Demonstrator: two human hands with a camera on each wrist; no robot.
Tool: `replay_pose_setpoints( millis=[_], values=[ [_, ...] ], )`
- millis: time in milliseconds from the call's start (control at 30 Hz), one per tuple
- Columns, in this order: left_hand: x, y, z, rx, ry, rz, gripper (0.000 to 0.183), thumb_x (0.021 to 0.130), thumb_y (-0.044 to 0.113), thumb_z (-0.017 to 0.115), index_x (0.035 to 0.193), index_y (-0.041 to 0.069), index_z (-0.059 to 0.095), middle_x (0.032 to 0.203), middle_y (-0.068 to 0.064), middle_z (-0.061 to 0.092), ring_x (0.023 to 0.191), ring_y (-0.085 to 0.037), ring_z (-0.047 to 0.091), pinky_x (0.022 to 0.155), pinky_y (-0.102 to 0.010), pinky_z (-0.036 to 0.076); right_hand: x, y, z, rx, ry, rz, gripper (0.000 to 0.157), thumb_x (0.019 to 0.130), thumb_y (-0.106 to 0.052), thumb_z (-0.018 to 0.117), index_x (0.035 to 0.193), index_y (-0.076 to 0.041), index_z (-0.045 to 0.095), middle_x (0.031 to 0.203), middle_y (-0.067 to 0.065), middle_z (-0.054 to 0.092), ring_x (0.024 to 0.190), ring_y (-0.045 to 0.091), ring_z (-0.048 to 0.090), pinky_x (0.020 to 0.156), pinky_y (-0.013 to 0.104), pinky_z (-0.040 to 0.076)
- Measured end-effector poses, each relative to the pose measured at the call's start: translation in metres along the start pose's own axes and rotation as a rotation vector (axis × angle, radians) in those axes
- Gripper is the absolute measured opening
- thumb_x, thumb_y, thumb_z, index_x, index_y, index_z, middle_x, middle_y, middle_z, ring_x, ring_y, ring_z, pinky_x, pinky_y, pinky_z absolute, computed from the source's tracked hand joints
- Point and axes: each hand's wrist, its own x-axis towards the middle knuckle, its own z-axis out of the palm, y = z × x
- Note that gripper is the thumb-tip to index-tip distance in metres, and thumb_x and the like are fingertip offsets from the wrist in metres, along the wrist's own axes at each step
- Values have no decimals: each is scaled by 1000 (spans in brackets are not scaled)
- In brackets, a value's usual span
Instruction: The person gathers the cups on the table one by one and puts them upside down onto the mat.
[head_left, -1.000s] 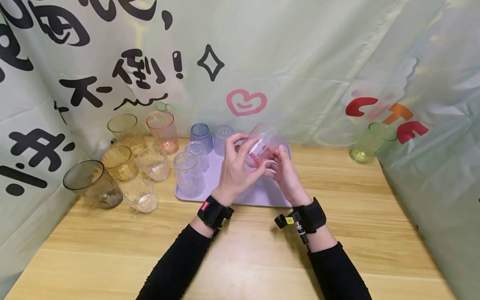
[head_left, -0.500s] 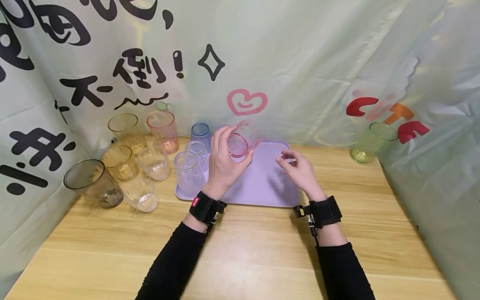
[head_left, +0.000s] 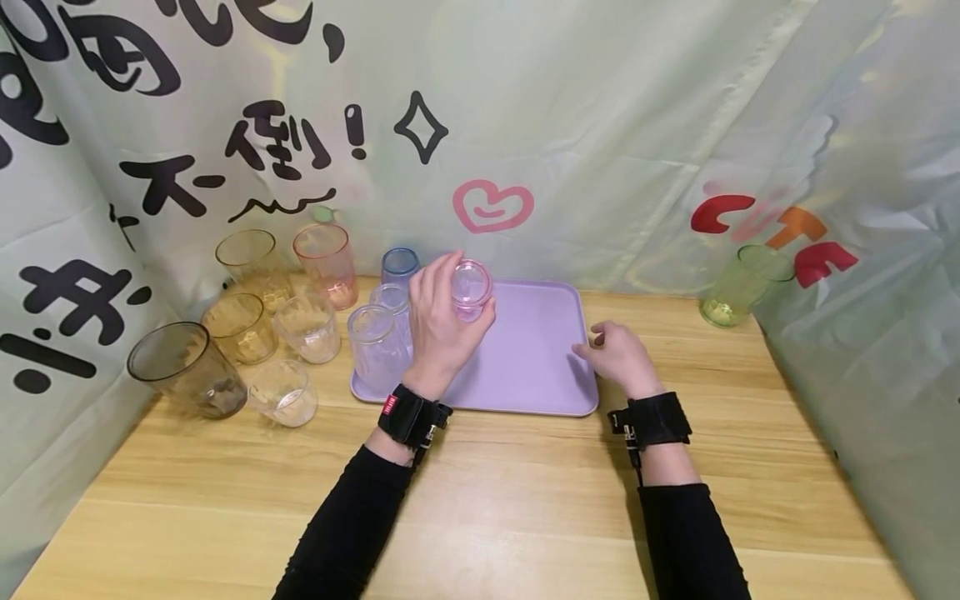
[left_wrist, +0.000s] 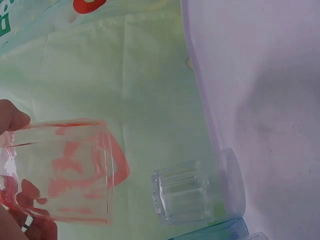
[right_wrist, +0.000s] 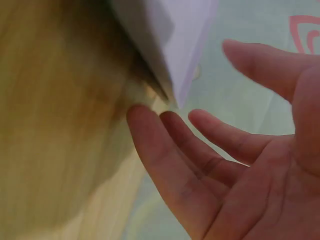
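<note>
My left hand point(head_left: 441, 327) grips a pink-tinted drinking glass point(head_left: 471, 287) by its base end, above the lilac tray point(head_left: 540, 342). In the left wrist view the glass point(left_wrist: 65, 172) has its mouth pointing away from the fingers, towards the tray side. Two clear glasses point(head_left: 378, 346) and a blue glass point(head_left: 400, 263) stand upside down on the tray's left part. Another clear glass point(left_wrist: 182, 192) shows beside the blue one in the left wrist view; the left hand hides it in the head view. My right hand point(head_left: 624, 360), fingers loosely bent, holds nothing beside the tray's right edge.
Left of the tray stand several glasses: a smoky grey one point(head_left: 187, 371), amber ones point(head_left: 240, 329), a pink one point(head_left: 326, 262) and clear ones point(head_left: 285, 396). A green glass point(head_left: 738, 287) stands at the back right, by the printed cloth wall point(head_left: 615, 150).
Both hands were at the pink glass. The right hand let go and moved right to the tray's edge. The left hand moved left with the glass and turned its base towards the head camera.
</note>
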Motion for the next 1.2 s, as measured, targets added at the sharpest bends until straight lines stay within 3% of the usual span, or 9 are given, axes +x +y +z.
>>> replay_pose_setpoints(
  millis=[333,700,1200],
  values=[
    [-5,-4,2,154,-126,-135,71,70,33,75,134,12,51,124,-6,56,106,-27,44,87,-40,39,4,9,10,-60,22,-15,48,83,-12,67,124,10,52,98,23,67,86,33,65,73,42,52],
    [-12,-9,3,254,-316,-261,75,74,33,76,136,7,45,125,-12,53,110,-31,43,91,-43,36,8,8,14,-53,-10,30,43,86,-7,62,124,9,51,99,22,66,82,30,64,65,34,53],
    [-19,-20,10,306,-414,-328,77,74,27,79,136,3,40,126,-16,50,112,-33,42,94,-46,37,8,10,15,-54,5,27,44,85,-8,63,125,7,51,98,21,66,82,29,64,66,34,53]
  ],
)
